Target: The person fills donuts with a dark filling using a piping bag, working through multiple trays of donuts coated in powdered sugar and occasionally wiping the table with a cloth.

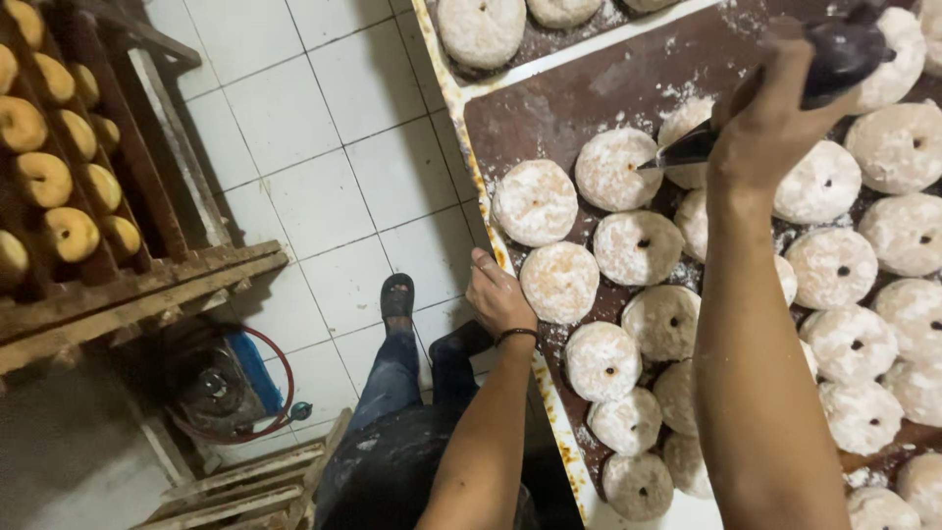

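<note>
My right hand (pixel 770 123) is raised over a brown tray (pixel 549 108) and squeezes a dark piping bag (pixel 834 54). The bag's thin metal nozzle (pixel 677 152) touches the side of a powdered round doughnut (pixel 615 169). Several sugar-dusted doughnuts (pixel 854 344) cover the tray, many with a small dark hole in the middle. My left hand (pixel 498 294) rests on the tray's near edge beside an unpierced doughnut (pixel 559 282), holding nothing. A dark band circles that wrist.
A second tray with powdered doughnuts (pixel 481 29) lies beyond. A wooden rack (pixel 137 285) at left holds rows of plain golden doughnuts (pixel 44 177). Below are white floor tiles (pixel 324 167), my legs and sandalled foot (pixel 396 294), a gas cylinder (pixel 211 383) with a red hose, and wooden slats (pixel 245 486).
</note>
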